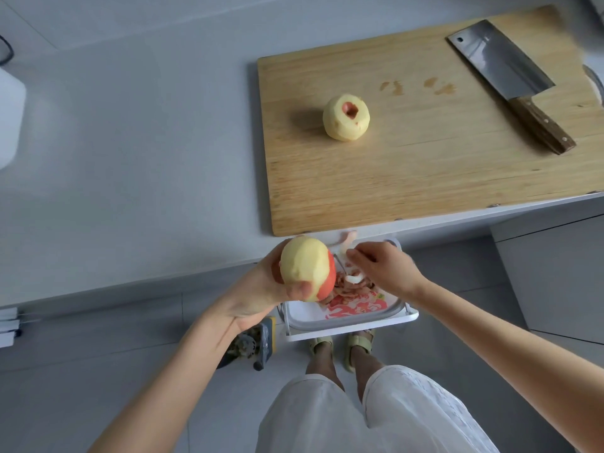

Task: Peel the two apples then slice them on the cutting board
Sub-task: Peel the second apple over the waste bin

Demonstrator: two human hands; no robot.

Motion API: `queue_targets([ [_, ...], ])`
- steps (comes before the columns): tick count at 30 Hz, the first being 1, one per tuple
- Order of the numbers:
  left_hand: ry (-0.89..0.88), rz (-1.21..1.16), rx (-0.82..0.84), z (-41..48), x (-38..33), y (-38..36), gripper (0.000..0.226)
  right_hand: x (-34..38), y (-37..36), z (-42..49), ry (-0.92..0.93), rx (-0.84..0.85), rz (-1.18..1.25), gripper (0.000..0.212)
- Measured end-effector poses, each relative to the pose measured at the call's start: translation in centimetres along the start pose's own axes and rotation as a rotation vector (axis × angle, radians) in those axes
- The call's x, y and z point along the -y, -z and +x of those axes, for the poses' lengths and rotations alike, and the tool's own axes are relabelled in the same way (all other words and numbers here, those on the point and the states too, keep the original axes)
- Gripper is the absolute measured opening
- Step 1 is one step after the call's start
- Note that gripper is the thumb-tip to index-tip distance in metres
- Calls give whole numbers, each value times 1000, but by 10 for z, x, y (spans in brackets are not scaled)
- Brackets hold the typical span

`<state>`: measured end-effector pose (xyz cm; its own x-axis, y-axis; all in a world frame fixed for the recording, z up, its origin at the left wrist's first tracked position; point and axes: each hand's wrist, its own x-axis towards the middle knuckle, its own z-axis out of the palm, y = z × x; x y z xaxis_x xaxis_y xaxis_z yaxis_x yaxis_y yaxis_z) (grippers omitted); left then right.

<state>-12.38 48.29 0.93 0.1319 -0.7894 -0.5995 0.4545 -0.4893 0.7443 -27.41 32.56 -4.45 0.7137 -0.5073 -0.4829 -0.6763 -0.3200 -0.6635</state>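
Observation:
A fully peeled apple [345,117] stands on the wooden cutting board [425,178], with red skin left only round its stem hollow. My left hand [261,289] grips a second apple [307,268] in front of the counter edge; most of it is pale and bare, and a red strip of skin remains on its right side. My right hand [380,266] holds a peeler [341,261] just right of that apple, with a curl of peel [354,278] hanging from it. A cleaver [503,76] with a wooden handle lies on the board's far right.
A white bin [346,318] lined with a printed bag hangs below the counter edge and holds several peel strips. Grey countertop [147,142] stretches left of the board. A white object [9,119] sits at the far left. My sandalled feet and a small tool lie on the floor.

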Motion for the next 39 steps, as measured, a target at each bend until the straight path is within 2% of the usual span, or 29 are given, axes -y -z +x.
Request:
queue_targets([
  [2, 13, 9, -15, 1, 4, -2, 114, 8, 0, -5, -169, 140, 413, 38],
  [4, 6, 56, -40, 2, 8, -5, 102, 16, -1, -13, -309, 193, 776, 39],
  [6, -2, 70, -84, 4, 13, -9, 87, 22, -6, -21, -315, 185, 945, 52],
  [9, 49, -83, -102, 5, 19, -15, 81, 30, -16, -31, -292, 42, 1021, 47],
  [11, 78, -153, -106, 6, 17, -15, 66, 31, -23, -36, -235, -8, 968, 38],
  [14, 70, -64, -123, 6, 15, -14, 51, 30, -20, -40, -92, -26, 801, 40],
  [17, 21, 142, -170, 5, 14, -11, 61, 27, -5, -33, 74, -107, 316, 39],
  [19, -9, 343, -197, 5, 14, -10, 72, 27, 8, -25, 254, -274, 42, 29],
  [21, -51, 532, -221, 6, 14, -12, 75, 34, 18, -17, 529, -404, -83, 28],
  [23, -119, 615, -243, 7, 13, -17, 69, 43, 23, -11, 738, -424, -190, 31],
  [26, -237, 656, -252, 6, 11, -22, 56, 51, 27, -5, 874, -434, -322, 24],
  [28, -276, 690, -258, 5, 11, -23, 53, 55, 29, -4, 914, -451, -382, 20],
  [31, -278, 722, -309, 3, 14, -21, 53, 56, 31, -3, 919, -425, -387, 26],
  [35, -279, 712, -329, -1, 17, -16, 73, 41, 32, 1, 786, -368, -253, 37],
  [39, -312, 587, -283, -7, 13, -17, 73, 19, 21, 2, 658, -356, -241, 31],
])
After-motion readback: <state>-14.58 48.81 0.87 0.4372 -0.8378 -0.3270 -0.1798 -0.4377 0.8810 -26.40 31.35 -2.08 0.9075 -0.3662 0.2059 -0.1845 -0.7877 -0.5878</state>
